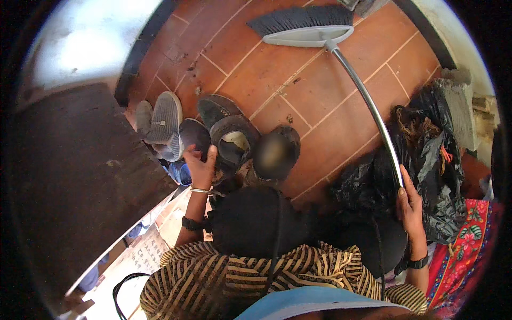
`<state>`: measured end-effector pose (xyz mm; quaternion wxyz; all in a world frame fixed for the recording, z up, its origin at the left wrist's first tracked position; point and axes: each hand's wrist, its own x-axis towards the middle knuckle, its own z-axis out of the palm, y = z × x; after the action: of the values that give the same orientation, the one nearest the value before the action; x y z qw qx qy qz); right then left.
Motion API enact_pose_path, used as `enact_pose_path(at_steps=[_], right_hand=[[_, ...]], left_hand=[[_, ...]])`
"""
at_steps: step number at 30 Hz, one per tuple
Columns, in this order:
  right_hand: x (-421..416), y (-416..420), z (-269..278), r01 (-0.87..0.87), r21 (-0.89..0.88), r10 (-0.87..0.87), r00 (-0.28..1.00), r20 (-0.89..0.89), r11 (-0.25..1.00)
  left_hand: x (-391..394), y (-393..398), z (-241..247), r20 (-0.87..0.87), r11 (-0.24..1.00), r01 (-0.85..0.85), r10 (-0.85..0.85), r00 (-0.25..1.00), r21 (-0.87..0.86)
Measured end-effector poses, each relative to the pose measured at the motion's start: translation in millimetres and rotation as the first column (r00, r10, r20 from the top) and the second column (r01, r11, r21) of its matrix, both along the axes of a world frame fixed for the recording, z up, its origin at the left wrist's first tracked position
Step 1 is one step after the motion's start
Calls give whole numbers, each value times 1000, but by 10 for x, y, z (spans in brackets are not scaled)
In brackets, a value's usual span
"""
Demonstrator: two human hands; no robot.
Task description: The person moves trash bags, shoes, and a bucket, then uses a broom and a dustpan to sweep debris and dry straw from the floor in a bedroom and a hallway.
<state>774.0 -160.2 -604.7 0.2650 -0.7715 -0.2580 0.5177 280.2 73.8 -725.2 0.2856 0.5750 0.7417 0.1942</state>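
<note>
My left hand (202,166) reaches down at a row of shoes, its thumb and fingers by the near end of a dark shoe (195,134). Whether the fingers grip that shoe is unclear. Just left of it a grey ribbed shoe sole (166,116) faces up. On its right lie a dark slipper-like shoe (216,108) and another dark shoe with a pale insole (235,141). My right hand (410,204) is closed around the metal handle (372,102) of a broom. The grey broom head with black bristles (306,24) rests on the tiled floor far ahead.
Reddish-brown tiles (352,120) bear scattered crumbs of dirt (194,66). Black plastic bags (424,160) crowd my right side, near a concrete block (460,108) and a red floral cloth (460,248). A dark panel (88,160) fills the left. Dark skirting (426,34) edges the floor.
</note>
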Motion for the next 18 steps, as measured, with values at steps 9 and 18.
enact_pose_path(at_steps=[9, 18], right_hand=[[2, -10, 72, -77, 84, 72, 995, 71, 993], [-74, -102, 30, -15, 60, 11, 998, 55, 998]], left_hand=[[364, -120, 171, -528, 978, 74, -168, 832, -195], [414, -175, 114, -379, 989, 126, -144, 914, -72]])
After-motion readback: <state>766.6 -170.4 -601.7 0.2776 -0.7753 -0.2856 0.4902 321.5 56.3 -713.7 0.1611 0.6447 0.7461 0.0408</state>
